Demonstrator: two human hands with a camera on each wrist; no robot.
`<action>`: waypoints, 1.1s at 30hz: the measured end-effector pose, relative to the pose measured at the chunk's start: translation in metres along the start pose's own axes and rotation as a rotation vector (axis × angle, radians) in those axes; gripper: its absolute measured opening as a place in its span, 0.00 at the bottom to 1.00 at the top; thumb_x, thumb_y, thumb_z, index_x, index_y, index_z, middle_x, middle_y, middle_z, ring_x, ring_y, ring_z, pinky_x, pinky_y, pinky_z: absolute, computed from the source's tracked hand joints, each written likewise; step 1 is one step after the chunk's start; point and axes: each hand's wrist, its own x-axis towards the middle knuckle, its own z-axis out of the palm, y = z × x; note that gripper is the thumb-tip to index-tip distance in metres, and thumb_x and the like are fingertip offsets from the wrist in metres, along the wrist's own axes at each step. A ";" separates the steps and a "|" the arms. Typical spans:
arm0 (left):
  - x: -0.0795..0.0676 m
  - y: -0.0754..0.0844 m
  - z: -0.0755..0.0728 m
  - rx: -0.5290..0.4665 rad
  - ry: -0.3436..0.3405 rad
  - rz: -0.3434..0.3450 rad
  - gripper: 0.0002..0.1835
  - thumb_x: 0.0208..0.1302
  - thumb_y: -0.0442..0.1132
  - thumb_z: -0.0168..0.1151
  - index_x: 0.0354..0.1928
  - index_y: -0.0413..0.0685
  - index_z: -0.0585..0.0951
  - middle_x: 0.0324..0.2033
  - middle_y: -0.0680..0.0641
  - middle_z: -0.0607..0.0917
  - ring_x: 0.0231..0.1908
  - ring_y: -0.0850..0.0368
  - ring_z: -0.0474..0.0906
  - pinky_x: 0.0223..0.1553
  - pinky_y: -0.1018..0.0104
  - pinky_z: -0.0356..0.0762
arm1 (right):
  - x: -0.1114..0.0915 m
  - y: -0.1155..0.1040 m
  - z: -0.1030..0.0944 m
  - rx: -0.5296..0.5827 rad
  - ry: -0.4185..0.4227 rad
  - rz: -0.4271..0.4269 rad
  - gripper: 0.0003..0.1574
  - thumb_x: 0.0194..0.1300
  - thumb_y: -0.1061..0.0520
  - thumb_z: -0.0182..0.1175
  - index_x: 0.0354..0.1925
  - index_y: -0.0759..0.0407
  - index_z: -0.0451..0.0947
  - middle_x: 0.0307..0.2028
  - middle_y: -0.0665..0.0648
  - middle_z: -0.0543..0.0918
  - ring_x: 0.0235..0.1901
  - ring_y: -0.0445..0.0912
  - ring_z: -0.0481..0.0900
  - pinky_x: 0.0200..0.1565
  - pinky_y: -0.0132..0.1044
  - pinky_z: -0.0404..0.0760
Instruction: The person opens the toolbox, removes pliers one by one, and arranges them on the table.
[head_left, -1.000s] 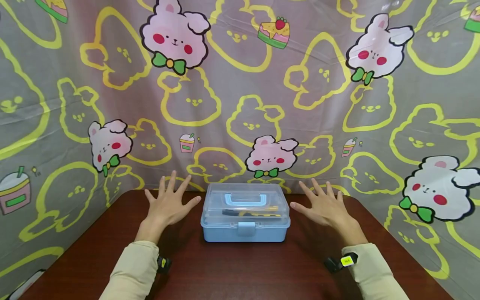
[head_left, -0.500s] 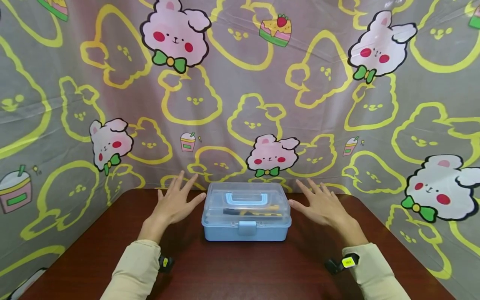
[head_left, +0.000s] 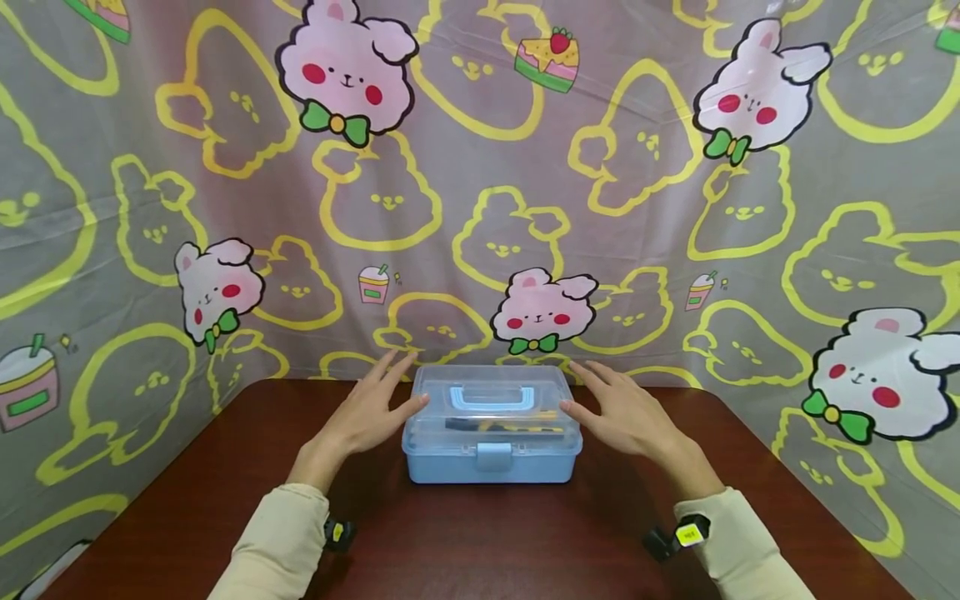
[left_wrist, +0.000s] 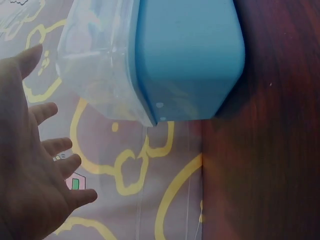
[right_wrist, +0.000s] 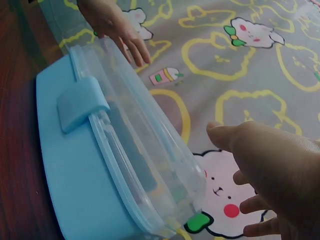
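A toolbox with a light blue base and a clear lid (head_left: pixel 492 462) sits on the table, latch facing me. Its blue carry handle (head_left: pixel 492 400) lies folded on the lid. Through the lid show yellow and black items (head_left: pixel 502 423), not clear enough to name. My left hand (head_left: pixel 367 408) is at the box's left side, fingers spread, thumb overlapping the lid's edge in the head view. On the other side my right hand (head_left: pixel 626 408) mirrors it. Both wrist views show a gap between fingers and lid; neither hand holds anything.
The dark red-brown wooden table (head_left: pixel 480 542) reaches back to a grey curtain (head_left: pixel 637 233) with rabbit prints, which hangs close behind the box and along both sides. Each wrist wears a small black camera.
Both hands have moved inward toward the toolbox from either side, the left one further. Their fingers have turned from facing forward to more sideways. The toolbox stays put.
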 end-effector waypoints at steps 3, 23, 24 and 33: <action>0.000 0.002 0.003 -0.037 -0.013 0.028 0.45 0.72 0.67 0.57 0.83 0.60 0.55 0.81 0.41 0.49 0.74 0.30 0.54 0.64 0.25 0.57 | 0.001 -0.007 0.002 0.014 0.033 -0.007 0.51 0.72 0.22 0.49 0.78 0.51 0.65 0.73 0.63 0.67 0.70 0.65 0.66 0.62 0.67 0.68; 0.001 0.002 0.035 -0.137 -0.108 0.088 0.42 0.68 0.65 0.64 0.78 0.57 0.67 0.80 0.41 0.50 0.75 0.36 0.56 0.63 0.29 0.63 | 0.000 -0.065 0.022 0.969 -0.097 0.119 0.28 0.79 0.44 0.58 0.55 0.70 0.82 0.40 0.63 0.89 0.33 0.51 0.83 0.31 0.38 0.80; 0.001 0.002 0.034 -0.137 -0.105 0.090 0.41 0.68 0.65 0.64 0.78 0.57 0.67 0.80 0.41 0.50 0.75 0.36 0.56 0.63 0.29 0.63 | 0.000 -0.066 0.024 0.994 -0.119 0.125 0.29 0.79 0.44 0.57 0.54 0.71 0.82 0.41 0.63 0.89 0.32 0.51 0.83 0.31 0.37 0.80; 0.000 0.004 0.031 -0.140 -0.103 0.079 0.42 0.67 0.66 0.65 0.77 0.57 0.68 0.80 0.41 0.51 0.74 0.36 0.56 0.63 0.30 0.64 | -0.003 -0.083 0.046 1.126 -0.316 0.216 0.35 0.77 0.37 0.56 0.50 0.69 0.83 0.37 0.60 0.90 0.30 0.46 0.84 0.29 0.35 0.75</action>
